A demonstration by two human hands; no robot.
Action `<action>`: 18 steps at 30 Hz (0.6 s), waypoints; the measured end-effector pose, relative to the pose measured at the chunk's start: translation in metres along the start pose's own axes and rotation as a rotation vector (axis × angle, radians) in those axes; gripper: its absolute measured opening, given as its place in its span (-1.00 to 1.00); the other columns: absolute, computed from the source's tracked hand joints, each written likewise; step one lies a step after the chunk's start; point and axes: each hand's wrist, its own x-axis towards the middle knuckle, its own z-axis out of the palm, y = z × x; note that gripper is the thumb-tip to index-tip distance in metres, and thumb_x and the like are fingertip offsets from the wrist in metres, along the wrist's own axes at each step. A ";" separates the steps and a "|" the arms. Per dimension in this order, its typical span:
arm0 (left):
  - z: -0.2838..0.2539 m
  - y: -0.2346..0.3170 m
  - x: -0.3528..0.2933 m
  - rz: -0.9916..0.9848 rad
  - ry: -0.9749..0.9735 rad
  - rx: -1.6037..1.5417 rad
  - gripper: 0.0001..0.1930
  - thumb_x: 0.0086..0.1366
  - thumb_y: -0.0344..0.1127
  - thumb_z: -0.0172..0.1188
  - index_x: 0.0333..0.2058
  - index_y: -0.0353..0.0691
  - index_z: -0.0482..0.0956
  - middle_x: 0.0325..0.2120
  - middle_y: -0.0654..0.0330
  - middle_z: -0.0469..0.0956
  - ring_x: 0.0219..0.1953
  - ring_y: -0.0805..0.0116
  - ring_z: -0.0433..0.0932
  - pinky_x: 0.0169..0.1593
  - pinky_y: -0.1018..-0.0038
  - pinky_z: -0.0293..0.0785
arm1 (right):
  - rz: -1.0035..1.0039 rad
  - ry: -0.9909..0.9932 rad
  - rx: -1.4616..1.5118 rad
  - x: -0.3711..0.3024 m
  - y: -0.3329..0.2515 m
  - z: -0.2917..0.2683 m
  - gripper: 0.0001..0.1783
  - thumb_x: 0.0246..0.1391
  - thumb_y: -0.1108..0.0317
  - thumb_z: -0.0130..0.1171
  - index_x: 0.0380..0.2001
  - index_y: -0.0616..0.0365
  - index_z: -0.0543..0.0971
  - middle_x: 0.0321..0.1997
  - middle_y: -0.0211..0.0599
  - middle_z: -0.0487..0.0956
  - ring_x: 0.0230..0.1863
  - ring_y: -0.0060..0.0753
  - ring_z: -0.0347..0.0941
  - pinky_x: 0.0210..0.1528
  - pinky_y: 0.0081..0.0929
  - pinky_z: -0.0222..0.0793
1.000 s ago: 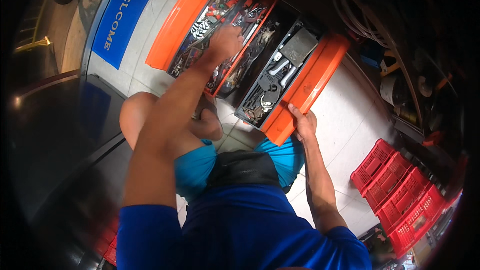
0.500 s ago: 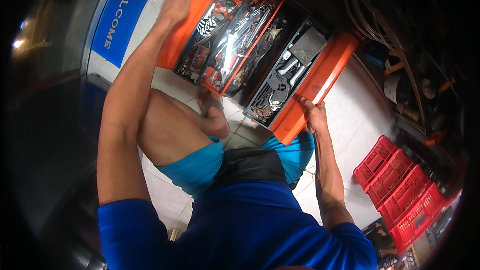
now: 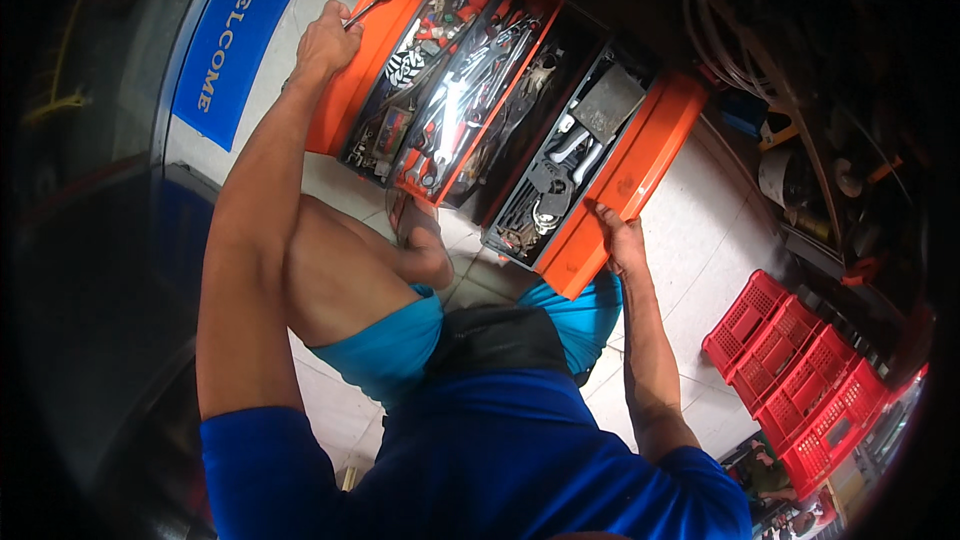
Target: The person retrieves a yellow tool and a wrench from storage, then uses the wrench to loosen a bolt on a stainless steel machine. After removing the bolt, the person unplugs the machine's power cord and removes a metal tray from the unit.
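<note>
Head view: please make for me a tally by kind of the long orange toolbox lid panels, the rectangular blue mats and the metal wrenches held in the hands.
Long orange toolbox lid panels: 2
Rectangular blue mat: 1
Metal wrench in left hand: 1
Total: 4

The fisheye lens is framing the scene in black and bowing straight edges near the rim. Strong light is falling on the pale floor tiles (image 3: 695,215) at right, while the upper right background is sinking into deep shadow. White glare is washing out detail on a wrench (image 3: 449,115) in the toolbox tray (image 3: 413,173). The orange lid (image 3: 628,190) is showing softer reflections. The far left is appearing dim and indistinct; the central area is presenting clearer edges and saturated colours.
</note>
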 end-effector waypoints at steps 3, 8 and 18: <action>-0.002 0.001 -0.002 0.040 -0.055 0.023 -0.53 0.20 0.03 0.31 -0.09 -0.22 0.56 -0.36 0.00 0.65 -0.15 -0.04 0.63 -0.05 0.18 0.48 | 0.009 0.035 0.006 0.002 0.007 -0.003 -0.56 0.22 0.56 0.12 0.13 0.43 0.31 0.08 0.05 0.55 0.14 -0.09 0.52 0.29 -0.25 0.40; 0.007 -0.019 0.008 0.245 -0.116 -0.245 -0.49 0.14 0.05 0.38 -0.08 -0.21 0.61 -0.36 0.04 0.65 -0.20 0.09 0.63 -0.05 0.25 0.47 | 0.012 0.027 -0.018 -0.001 -0.001 0.004 -0.53 0.22 0.55 0.11 0.16 0.40 0.28 0.07 0.02 0.54 0.15 -0.10 0.52 0.28 -0.22 0.41; 0.007 -0.011 0.010 0.139 -0.128 -0.067 -0.40 0.15 0.14 0.34 0.01 -0.20 0.56 -0.20 -0.02 0.63 -0.08 0.01 0.60 0.02 0.18 0.47 | 0.005 0.088 -0.085 -0.002 -0.002 0.007 -0.53 0.19 0.57 0.14 0.13 0.49 0.30 0.05 0.09 0.56 0.10 -0.08 0.56 0.22 -0.28 0.47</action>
